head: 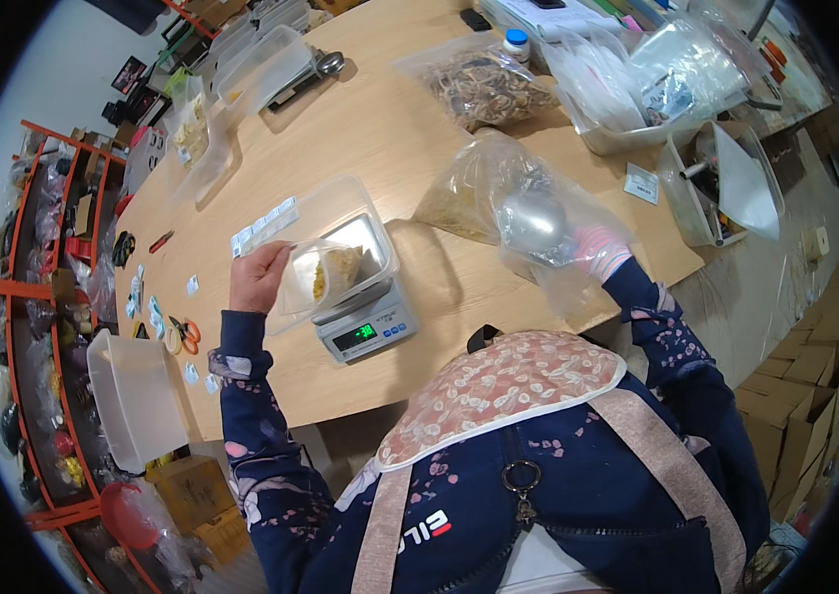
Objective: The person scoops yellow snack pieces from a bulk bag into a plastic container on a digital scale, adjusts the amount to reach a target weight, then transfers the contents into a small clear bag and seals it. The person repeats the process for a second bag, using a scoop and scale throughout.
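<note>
My left hand (259, 278) pinches the top edge of a small clear plastic bag (334, 271) that holds yellowish dried pieces. The bag is over a clear plastic tray (356, 194) on a digital scale (371, 330) with a lit green display. On my right hand (601, 249) is a striped glove; the hand is inside a large clear bag (456, 197) with yellowish contents in its far part. A round metal scoop (536, 221) is in that bag by my fingers, its handle hidden by the plastic and my hand. A strip of labels (263, 226) lies beside the tray.
Beyond the large bag lies a bag of brown dried pieces (482, 82). At right stand a bin of plastic bags (620, 137) and a tool bin (753, 185). Orange-handled scissors (189, 335) lie at left, near an empty-looking plastic bin (133, 401). A second scoop (330, 64) rests farther back.
</note>
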Demonstrator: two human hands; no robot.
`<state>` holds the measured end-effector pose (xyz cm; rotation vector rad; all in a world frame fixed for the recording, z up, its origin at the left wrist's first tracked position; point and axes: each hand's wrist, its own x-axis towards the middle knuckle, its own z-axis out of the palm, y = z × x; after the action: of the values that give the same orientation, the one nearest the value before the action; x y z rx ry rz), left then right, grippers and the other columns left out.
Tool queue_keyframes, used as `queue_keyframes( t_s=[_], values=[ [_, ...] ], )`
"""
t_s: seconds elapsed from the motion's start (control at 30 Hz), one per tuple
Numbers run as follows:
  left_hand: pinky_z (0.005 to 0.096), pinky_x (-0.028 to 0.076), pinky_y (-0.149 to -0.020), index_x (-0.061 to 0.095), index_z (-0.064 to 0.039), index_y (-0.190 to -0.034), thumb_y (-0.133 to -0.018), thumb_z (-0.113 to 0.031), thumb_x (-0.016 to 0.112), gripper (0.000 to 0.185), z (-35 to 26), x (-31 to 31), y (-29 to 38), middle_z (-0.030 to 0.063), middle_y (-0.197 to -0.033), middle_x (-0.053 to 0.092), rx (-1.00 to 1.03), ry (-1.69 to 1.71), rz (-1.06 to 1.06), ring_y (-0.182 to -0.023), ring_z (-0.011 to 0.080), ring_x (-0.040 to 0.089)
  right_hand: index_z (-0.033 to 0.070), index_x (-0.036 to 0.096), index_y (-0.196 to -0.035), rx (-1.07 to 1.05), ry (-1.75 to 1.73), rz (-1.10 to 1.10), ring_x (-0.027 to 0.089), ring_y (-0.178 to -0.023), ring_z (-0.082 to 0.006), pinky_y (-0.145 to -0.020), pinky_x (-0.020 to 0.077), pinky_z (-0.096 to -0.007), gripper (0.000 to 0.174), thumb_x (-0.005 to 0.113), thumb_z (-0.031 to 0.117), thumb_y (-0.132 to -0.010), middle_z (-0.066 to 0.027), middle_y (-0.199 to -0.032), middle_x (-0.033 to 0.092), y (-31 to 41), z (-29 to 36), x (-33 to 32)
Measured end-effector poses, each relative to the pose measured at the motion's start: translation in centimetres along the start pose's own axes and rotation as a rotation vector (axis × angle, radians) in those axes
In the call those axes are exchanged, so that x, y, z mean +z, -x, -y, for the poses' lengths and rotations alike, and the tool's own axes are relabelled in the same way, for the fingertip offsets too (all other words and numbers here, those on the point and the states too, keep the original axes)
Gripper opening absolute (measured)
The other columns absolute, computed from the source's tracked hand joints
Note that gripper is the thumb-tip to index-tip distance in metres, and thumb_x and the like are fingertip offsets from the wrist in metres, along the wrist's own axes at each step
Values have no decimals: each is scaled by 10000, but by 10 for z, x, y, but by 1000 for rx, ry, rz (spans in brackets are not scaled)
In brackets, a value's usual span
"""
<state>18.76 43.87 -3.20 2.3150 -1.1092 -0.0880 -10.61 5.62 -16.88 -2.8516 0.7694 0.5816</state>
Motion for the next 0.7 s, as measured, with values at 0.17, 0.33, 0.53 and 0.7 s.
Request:
queue_keyframes(
  t_s=[0.17,0.33,0.53,0.7],
  values=[
    [303,497,-594,652,-15,-904,-863,-122,573,139,-19,11,1,167,-749,645,49,3,-12,-661,271,651,51,653,-856,-66,-19,130,625,-810,-334,-698,501,-424,245,515,235,-770,-178,-819,649,-18,11,-44],
    [346,457,-496,617,-22,-1045,-804,-165,650,283,-66,-2,4,152,-619,601,-129,-469,51,-551,270,618,45,663,-868,-355,-55,5,612,-803,-347,-723,486,-406,276,518,264,-784,-177,-857,649,-49,9,-43],
    [300,426,-504,594,9,-1115,-723,-103,670,415,-148,48,58,72,-552,519,-35,371,34,-488,142,500,68,642,-908,-295,-286,35,605,-834,-345,-748,478,-408,334,517,367,-830,-163,-905,644,-66,26,0],
    [321,455,-602,592,30,-1034,-826,-218,581,324,-114,222,12,159,-779,596,-722,894,166,-677,244,576,104,628,-982,-145,-287,-10,612,-850,-323,-748,486,-406,288,499,329,-857,-141,-937,642,-78,56,21]
  ],
)
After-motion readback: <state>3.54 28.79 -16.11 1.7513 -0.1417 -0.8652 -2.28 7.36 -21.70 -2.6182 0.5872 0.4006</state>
